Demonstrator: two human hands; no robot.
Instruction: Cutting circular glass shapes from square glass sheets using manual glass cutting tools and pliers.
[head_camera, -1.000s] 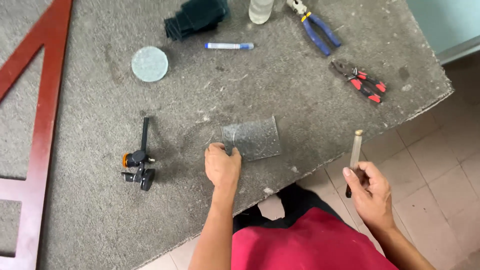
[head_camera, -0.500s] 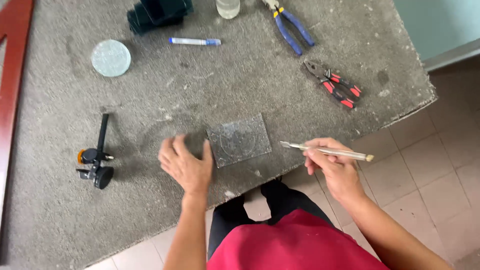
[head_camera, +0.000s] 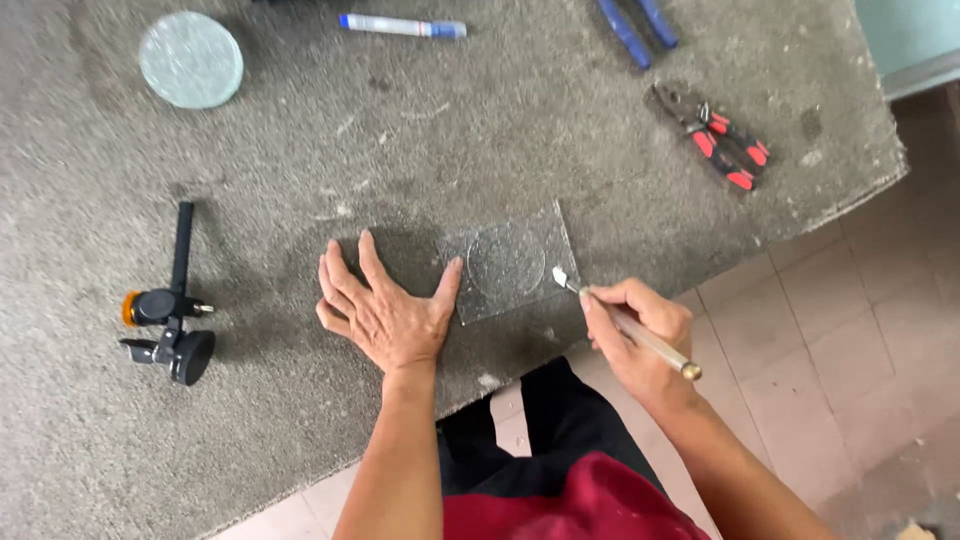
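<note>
The left hand lies flat and open on the tabletop, thumb against the glass edge, seemingly to steady it. The right hand is closed around a cutter, pen-style, with its head at the pane's right edge.

Soft, even daylight fills the view, bright enough to show the grain of the grey surface clearly. A faint shadow pools beneath the left hand, toward 12 o'clock. Focus is sharp centrally, with slight wide-angle stretching at the corners.
</note>
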